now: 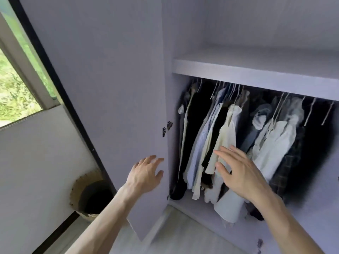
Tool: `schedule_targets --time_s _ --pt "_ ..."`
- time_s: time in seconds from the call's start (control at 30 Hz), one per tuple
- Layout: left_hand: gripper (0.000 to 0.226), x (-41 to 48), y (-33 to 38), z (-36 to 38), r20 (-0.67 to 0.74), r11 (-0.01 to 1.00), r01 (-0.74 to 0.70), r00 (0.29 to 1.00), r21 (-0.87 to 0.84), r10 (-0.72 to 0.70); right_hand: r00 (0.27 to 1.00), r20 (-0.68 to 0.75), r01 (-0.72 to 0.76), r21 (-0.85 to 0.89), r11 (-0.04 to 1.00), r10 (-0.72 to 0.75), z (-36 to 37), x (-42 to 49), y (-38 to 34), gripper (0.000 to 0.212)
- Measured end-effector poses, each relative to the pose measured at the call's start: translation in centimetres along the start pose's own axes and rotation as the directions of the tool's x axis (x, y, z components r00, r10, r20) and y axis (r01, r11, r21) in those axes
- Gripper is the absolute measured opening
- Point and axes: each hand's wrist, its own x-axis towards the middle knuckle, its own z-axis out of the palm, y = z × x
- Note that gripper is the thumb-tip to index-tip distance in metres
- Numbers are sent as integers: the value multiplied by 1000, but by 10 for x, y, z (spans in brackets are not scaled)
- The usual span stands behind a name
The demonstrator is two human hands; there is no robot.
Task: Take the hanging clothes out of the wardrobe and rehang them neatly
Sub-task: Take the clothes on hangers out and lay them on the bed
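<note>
Both hands empty, fingers spread: left hand (145,175) at the door (110,88) edge, right hand (240,171) just before the clothes (225,136), packed under the wardrobe shelf (256,66). Soft, light, floppy, I'd say; take them by the hangers (236,92).

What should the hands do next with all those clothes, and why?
Probably the right hand should slide up to the top of the cream shirt and lift it out. Both hands are open and hold nothing. The right hand is right in front of that shirt, the left hand is by the edge of the open door, and the other clothes hang crowded beside it.
</note>
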Motion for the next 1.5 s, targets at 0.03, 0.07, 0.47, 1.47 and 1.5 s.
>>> schedule_targets --time_s 0.03,0.07,0.47,1.47,1.5 --pt "52 22 4 -4 -6 1000 -20 1000 -16 20 999 -35 -1 -17 1000 1 -7 14 4 48" --pt "51 45 8 -8 -17 999 -36 999 -31 36 998 -69 -1 -39 999 -2 -13 30 8 49" --pt "61 255 55 -40 -63 959 -44 998 -280 27 852 -520 -189 -408 893 -58 -80 237 66 62" --pt "42 434 96 -4 -130 645 42 967 -763 -217 487 -784 -291 -561 775 -385 -40 313 111 57" --pt "43 434 95 -6 -132 625 39 966 -780 -224 487 -785 -290 -560 776 -384 -40 314 111 57"
